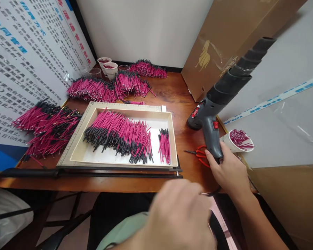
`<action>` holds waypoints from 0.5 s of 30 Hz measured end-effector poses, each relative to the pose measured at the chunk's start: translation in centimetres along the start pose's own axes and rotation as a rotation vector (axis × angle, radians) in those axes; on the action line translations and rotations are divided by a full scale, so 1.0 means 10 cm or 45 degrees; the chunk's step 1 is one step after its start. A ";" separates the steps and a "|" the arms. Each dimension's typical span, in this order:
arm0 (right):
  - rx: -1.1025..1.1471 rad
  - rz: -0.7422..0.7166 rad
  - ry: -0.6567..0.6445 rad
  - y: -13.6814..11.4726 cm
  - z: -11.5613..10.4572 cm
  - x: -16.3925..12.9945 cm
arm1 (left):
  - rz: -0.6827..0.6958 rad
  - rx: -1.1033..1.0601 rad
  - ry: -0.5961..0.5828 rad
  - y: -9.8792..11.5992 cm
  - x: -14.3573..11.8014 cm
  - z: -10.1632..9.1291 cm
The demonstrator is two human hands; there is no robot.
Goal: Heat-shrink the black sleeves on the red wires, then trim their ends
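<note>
**Right hand on a heat gun beside a tray of pink wires**

The person's right hand (231,170) reaches forward from the lower right, forearm angled up across the near edge of the wooden surface (177,90), wrist fairly straight. Its fingers are wrapped around the bottom of the handle of a grey heat gun (211,118); this grip is closed on the handle. The gun stands on the surface with its nozzle end pointing left and low, and a thick black ribbed hose rises from it toward the upper right.

The left hand (177,215) is close to the camera at the bottom centre, back of the hand upward, blurred (whether it is open or closed cannot be told).

Just left of the gun lies a shallow cream tray (172,139) holding a broad heap of pink wires (120,133) with black ends, and a smaller bunch near its right wall. Red-handled scissors (199,154) lie on the surface just beside the right hand. A paper cup (236,142) of pink pieces lies tipped just behind that hand. More pink wire piles sit at the left and back of the surface.
</note>
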State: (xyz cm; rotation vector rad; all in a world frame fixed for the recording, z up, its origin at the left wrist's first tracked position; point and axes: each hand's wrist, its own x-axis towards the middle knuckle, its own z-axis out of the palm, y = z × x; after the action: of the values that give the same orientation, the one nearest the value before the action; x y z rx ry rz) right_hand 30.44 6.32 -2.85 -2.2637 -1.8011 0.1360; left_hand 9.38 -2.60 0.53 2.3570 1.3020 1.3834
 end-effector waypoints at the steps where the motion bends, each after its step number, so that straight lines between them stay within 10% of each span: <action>1: 0.014 -0.021 0.001 0.00 0.00 0.00 | -0.011 0.069 -0.192 0.10 0.05 0.22; 7: 0.052 -0.042 0.019 0.09 -0.02 0.05 | 0.030 0.633 -0.892 0.05 0.42 1.11; 15: -0.089 -0.124 0.107 0.11 0.00 0.03 | 0.045 0.778 -0.954 -0.10 0.30 1.05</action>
State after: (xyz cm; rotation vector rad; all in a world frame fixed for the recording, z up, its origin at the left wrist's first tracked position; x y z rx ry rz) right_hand 31.58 6.40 -3.16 -2.1873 -1.8953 -0.0396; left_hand 17.42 3.35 -4.04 2.8090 1.5398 -0.0045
